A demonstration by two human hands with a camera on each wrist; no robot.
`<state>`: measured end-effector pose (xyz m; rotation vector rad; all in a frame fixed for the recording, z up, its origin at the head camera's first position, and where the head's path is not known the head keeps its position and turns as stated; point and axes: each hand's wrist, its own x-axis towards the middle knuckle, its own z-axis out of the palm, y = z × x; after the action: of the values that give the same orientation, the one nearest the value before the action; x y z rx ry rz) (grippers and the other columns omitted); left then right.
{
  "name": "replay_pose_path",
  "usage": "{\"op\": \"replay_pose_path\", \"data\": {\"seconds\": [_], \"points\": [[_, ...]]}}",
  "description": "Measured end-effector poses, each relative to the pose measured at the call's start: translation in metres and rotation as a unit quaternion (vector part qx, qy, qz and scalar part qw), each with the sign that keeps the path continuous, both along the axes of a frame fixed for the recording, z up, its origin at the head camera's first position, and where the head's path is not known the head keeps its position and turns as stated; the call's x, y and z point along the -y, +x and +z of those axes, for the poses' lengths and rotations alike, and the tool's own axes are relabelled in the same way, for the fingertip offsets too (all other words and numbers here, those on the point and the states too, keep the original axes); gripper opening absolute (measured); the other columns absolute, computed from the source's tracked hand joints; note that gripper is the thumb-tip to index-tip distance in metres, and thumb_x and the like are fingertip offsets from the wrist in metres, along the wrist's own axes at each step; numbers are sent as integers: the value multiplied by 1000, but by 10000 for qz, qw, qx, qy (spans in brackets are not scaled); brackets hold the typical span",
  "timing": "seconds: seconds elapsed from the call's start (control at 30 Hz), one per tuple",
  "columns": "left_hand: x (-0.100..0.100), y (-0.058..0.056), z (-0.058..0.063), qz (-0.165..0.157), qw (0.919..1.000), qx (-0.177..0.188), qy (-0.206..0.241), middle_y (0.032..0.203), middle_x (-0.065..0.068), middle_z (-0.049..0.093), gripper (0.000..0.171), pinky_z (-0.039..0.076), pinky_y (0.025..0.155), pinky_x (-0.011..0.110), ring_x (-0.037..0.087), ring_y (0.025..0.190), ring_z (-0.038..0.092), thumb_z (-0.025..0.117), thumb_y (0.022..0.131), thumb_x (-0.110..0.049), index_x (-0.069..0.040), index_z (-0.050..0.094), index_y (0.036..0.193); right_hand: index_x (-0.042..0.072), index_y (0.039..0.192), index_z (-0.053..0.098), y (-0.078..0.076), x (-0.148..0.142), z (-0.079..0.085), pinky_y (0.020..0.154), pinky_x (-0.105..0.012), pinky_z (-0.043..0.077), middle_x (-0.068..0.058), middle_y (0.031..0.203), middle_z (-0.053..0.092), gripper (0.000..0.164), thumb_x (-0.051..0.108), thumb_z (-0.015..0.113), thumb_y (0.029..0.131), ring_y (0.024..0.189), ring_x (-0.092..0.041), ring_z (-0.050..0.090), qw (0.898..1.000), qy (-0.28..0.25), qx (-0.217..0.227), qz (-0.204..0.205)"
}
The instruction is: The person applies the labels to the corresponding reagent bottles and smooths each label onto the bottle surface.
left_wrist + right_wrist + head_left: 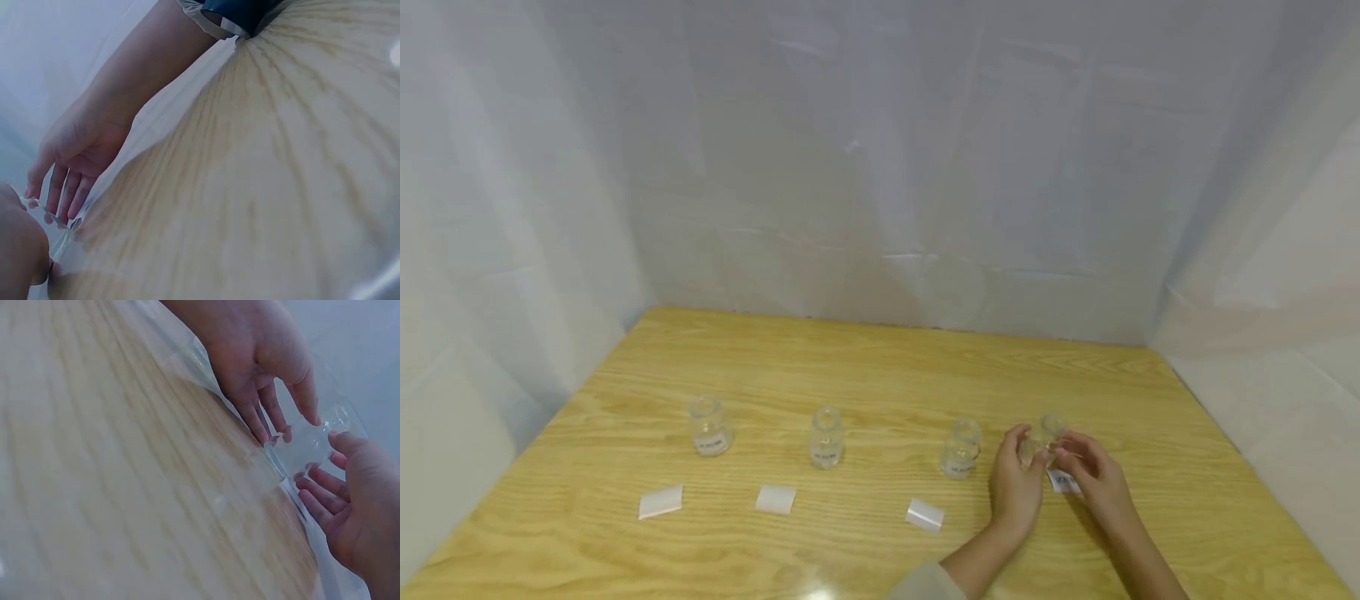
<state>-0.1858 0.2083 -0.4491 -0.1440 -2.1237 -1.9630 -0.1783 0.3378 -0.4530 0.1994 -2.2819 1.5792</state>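
A small clear glass jar (1053, 426) is gripped between both hands at the right of the row. My left hand (1018, 487) curls round its left side. My right hand (1101, 482) is at the other side, its thumb and fingers about the jar (306, 447) in the right wrist view. A white printed label (1063, 481) shows just below the jar, close by the right fingertips. In the left wrist view the jar is mostly hidden at the lower left.
Three glass jars (710, 427), (826, 437), (960, 450) with printed labels stand upright to the left on the wooden table (820, 358). Before them lie three slightly curled white paper pieces (661, 502), (776, 499), (925, 515). White sheeting (880, 167) encloses the back and sides.
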Motion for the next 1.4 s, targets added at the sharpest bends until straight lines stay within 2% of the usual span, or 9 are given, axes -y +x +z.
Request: {"op": "replay_pose_path", "data": {"seconds": [0.13,0.33,0.4,0.63,0.87,1.1,1.3,1.4], "points": [[2,3,0,-54,10000,70,-6,113,8,60,35,46,86,38,26,103,56,68,82,-11,-10,58,116,-11,117,49,3,1,0,75,-12,44,9,99,60,30,4,55,92,88,1,56,9996,245,45,-146],[5,8,1,-27,9999,-10,-117,112,8,60,35,48,83,36,25,101,57,68,81,-9,-10,57,114,-8,117,51,7,3,2,75,-11,43,-16,105,60,31,8,56,92,89,1,55,9973,633,168,-333],[6,10,2,-7,9999,-69,-135,110,7,60,35,47,83,36,25,101,57,69,80,-8,-10,58,113,-8,117,51,8,3,2,75,-10,42,-19,106,59,30,10,56,92,90,3,54,9964,749,191,-356],[8,16,3,-99,9998,-103,-160,107,5,61,36,47,82,35,24,99,57,69,80,-9,-11,57,113,-6,116,53,16,-1,3,78,-9,41,-8,105,60,28,7,56,92,93,5,52,9960,825,189,-296],[5,18,2,-200,9997,-23,-139,106,0,60,35,47,81,33,20,96,57,70,79,-11,-14,58,112,-4,114,54,21,-5,4,79,-9,41,-7,105,61,26,6,57,91,94,5,53,9952,945,56,-231],[0,20,0,-216,9993,-222,-213,104,0,59,34,48,78,31,19,94,57,70,79,-13,-15,57,111,-6,115,53,21,-12,3,78,-9,41,9,103,59,26,6,56,92,95,5,52,9955,941,9,-150],[-5,19,-2,-126,9991,-311,-265,104,2,60,35,48,77,31,20,93,57,70,79,-13,-15,57,111,-7,115,52,23,-14,4,79,-9,41,7,104,59,27,5,55,92,95,7,51,9954,949,-29,-139],[-7,19,-3,-110,9991,-322,-252,105,3,60,34,48,77,31,21,94,58,70,79,-12,-14,57,111,-7,116,52,22,-16,2,79,-8,40,11,104,58,27,6,55,92,96,7,51,9954,948,12,-154]]}}
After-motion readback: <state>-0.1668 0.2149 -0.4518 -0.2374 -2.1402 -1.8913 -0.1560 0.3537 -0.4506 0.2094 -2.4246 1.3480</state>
